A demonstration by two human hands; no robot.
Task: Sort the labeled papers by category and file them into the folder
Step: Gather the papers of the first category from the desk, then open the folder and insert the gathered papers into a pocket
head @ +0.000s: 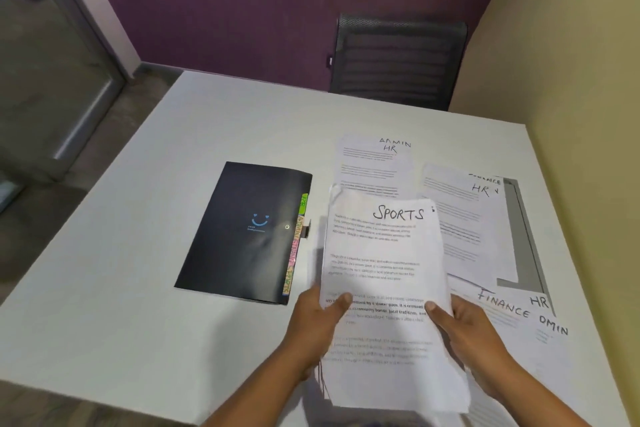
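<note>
Two hands, left hand [317, 319] and right hand [467, 329], grip white SPORTS-headed paper stack [384, 270].

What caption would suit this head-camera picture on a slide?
Left hand and right hand hold the SPORTS paper stack beside a closed black folder on a white table.

On the table [138, 236], the folder [242, 236] lies left of the loose papers [460, 218].

white table [173, 184] | black mesh chair [398, 59] | purple wall [259, 3] | cream wall [571, 62]
</note>
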